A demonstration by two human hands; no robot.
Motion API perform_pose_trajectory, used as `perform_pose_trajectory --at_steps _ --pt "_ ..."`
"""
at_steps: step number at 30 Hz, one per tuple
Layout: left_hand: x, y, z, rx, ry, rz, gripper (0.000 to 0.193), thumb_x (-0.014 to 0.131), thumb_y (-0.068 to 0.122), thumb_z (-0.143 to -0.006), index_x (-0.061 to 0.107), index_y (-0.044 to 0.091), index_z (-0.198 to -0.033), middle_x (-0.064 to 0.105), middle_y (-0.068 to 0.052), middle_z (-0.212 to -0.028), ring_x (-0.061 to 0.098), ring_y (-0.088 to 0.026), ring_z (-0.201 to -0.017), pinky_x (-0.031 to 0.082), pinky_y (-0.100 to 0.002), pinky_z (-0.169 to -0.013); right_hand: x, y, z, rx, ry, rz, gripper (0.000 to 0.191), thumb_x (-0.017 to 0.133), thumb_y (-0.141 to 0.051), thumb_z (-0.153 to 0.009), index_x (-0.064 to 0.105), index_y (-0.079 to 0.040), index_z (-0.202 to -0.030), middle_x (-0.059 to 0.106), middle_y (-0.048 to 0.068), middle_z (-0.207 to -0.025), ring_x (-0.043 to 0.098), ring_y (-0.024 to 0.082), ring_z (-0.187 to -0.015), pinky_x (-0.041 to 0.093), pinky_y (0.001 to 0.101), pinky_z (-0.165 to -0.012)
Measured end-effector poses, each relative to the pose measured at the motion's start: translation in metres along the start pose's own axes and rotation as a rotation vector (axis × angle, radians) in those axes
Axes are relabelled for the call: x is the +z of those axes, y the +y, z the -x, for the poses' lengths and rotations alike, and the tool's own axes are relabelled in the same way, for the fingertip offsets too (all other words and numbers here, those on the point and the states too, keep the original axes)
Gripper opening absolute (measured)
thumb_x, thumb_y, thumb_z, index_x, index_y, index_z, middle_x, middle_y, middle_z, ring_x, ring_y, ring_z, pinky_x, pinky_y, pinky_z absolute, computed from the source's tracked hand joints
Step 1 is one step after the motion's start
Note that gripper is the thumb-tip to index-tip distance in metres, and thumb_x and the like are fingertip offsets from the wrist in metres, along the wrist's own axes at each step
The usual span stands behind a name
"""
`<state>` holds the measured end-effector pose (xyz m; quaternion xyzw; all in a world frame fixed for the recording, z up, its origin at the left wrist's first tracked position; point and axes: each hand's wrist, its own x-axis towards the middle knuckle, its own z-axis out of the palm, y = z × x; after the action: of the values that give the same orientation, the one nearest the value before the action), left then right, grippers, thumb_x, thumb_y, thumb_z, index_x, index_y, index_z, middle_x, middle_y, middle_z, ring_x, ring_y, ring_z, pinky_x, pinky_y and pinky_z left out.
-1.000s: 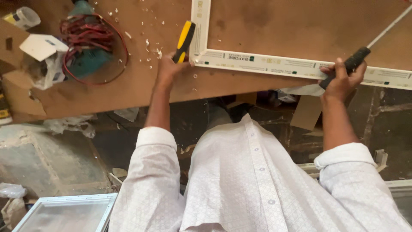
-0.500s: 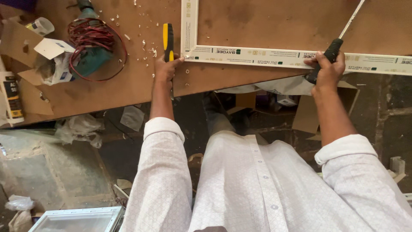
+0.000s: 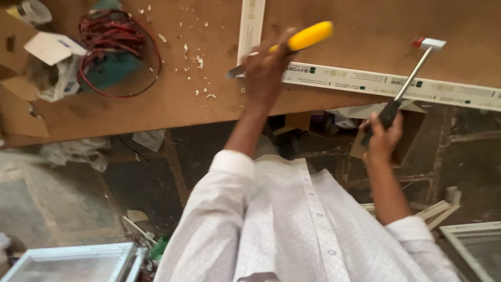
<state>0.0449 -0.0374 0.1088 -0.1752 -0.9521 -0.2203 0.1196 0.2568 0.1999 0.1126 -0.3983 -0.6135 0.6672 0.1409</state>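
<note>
The left hand [image 3: 266, 65] is closed around a tool with a yellow handle [image 3: 308, 36], probably a chisel; the metal end [image 3: 237, 70] points to the left and lies over the corner of the white frame [image 3: 365, 81]. The left arm is stretched forward over the edge of the brown board [image 3: 198, 112], with the wrist raised. The right hand [image 3: 383, 136] is closed around the black grip of a small hammer [image 3: 412, 75]. Its white head [image 3: 430, 44] is above the board, just beyond the frame strip. This hand stays before the board's edge, the forearm bent upward. A coil of red cable [image 3: 117, 57] lies well apart at the left.
</note>
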Motion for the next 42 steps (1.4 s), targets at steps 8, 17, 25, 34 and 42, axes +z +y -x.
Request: perform_pose_trajectory --at_steps 8,17,25,34,42 --pt "0.055 0.010 -0.016 -0.112 0.114 0.065 0.046 0.071 0.036 -0.100 0.052 0.033 -0.142 0.062 0.004 -0.110 0.060 -0.020 -0.107 0.039 -0.045 -0.103 -0.006 0.034 0.042 0.127 -0.129 -0.002 0.034 0.069 -0.003 -0.101 0.053 -0.005 -0.130 0.061 0.004 -0.086 0.060 0.013 -0.070 0.052 0.0283 -0.062" --pt "0.060 0.014 -0.003 -0.090 0.186 0.008 0.055 0.074 0.033 -0.096 0.053 0.038 -0.146 0.060 0.006 -0.109 0.058 -0.017 -0.102 0.038 -0.042 -0.100 -0.033 0.028 0.029 0.126 -0.164 0.111 0.039 0.073 -0.008 -0.098 0.056 -0.006 -0.132 0.061 0.002 -0.087 0.058 0.012 -0.068 0.051 0.0267 -0.058" --pt "0.065 0.017 -0.003 -0.099 0.182 0.038 0.058 0.075 0.035 -0.093 0.051 0.037 -0.147 0.060 0.007 -0.107 0.059 -0.016 -0.101 0.038 -0.040 -0.099 -0.032 -0.004 0.006 0.126 -0.254 0.081 0.035 0.068 -0.016 -0.102 0.056 -0.008 -0.134 0.059 0.000 -0.089 0.058 0.008 -0.072 0.051 0.0241 -0.053" --pt "0.070 0.014 -0.001 -0.058 0.155 0.021 0.060 0.071 0.039 -0.096 0.045 0.033 -0.149 0.063 0.004 -0.114 0.061 -0.020 -0.105 0.040 -0.041 -0.100 -0.004 -0.050 -0.026 -0.024 -0.402 0.127 0.040 0.065 -0.023 -0.111 0.054 -0.003 -0.143 0.059 0.004 -0.088 0.057 0.010 -0.073 0.051 0.0239 -0.057" --pt "0.073 0.012 -0.003 -0.127 0.093 0.081 0.049 0.068 0.039 -0.099 0.051 0.025 -0.143 0.066 0.005 -0.119 0.065 -0.018 -0.103 0.041 -0.041 -0.101 0.012 -0.059 -0.036 -0.024 -0.391 0.059 0.039 0.066 -0.024 -0.111 0.054 -0.002 -0.141 0.058 0.004 -0.087 0.059 0.012 -0.070 0.052 0.0255 -0.057"
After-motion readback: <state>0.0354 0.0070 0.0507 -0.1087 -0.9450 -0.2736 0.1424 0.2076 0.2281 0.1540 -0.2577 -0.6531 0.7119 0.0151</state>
